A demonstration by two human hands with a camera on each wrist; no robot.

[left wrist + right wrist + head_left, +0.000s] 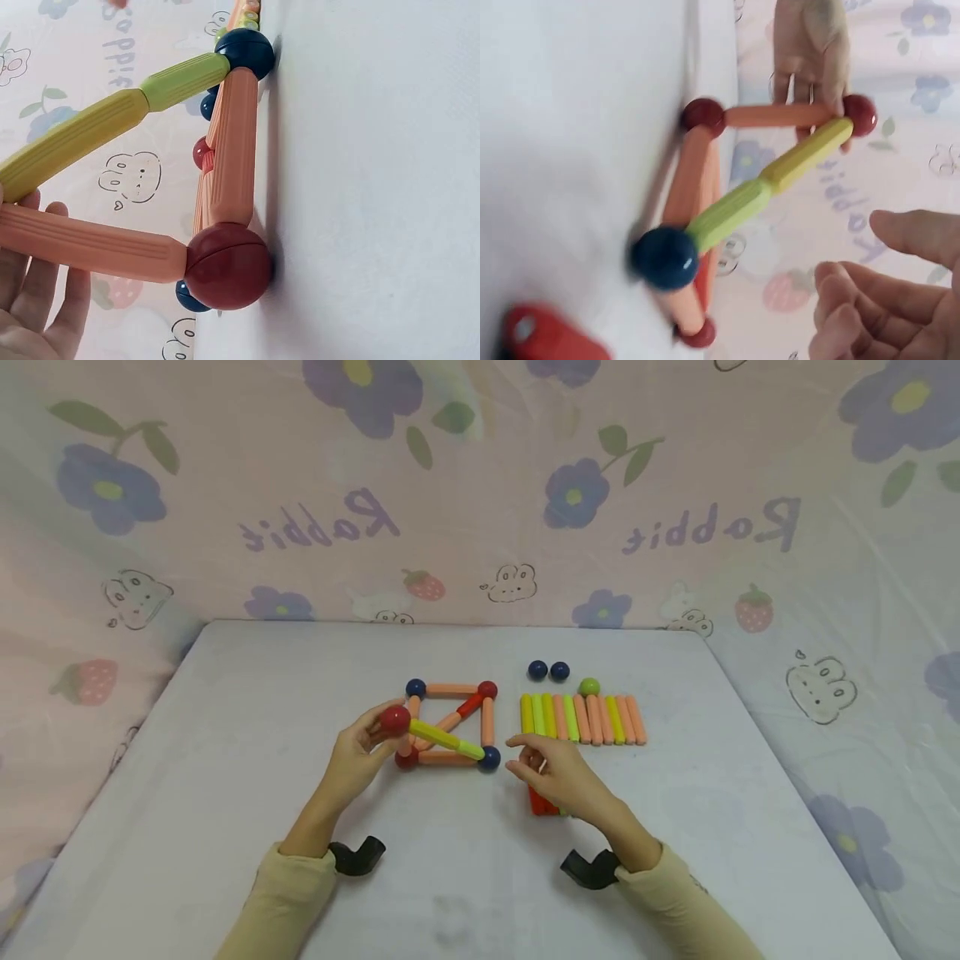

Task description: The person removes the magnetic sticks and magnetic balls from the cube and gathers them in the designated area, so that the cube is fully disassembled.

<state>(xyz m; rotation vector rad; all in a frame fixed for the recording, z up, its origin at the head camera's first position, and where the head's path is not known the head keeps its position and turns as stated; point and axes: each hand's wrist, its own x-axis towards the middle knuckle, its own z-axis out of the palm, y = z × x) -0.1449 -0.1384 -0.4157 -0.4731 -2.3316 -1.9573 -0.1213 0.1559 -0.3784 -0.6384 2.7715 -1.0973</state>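
Observation:
My left hand (358, 756) pinches an upright orange magnetic rod (97, 241) close under a raised red ball (395, 719). That rod stands on a lower red ball (229, 266), a corner of a flat square of orange rods. A yellow rod (432, 735) slopes down from the raised ball and joins a light green rod (731, 215), which meets the dark blue ball (489, 758) at the near right corner. An orange and red diagonal (450, 718) crosses the square. Just right of the blue ball, my right hand (562, 772) hovers with loosely bent fingers, holding nothing.
A row of yellow, green and orange rods (600, 718) lies to the right. Behind it are two dark blue balls (537, 670) and a green ball (589, 686). Several red rods (542, 803) lie partly under my right hand. Patterned cloth (465, 527) hangs behind the white table (300, 668).

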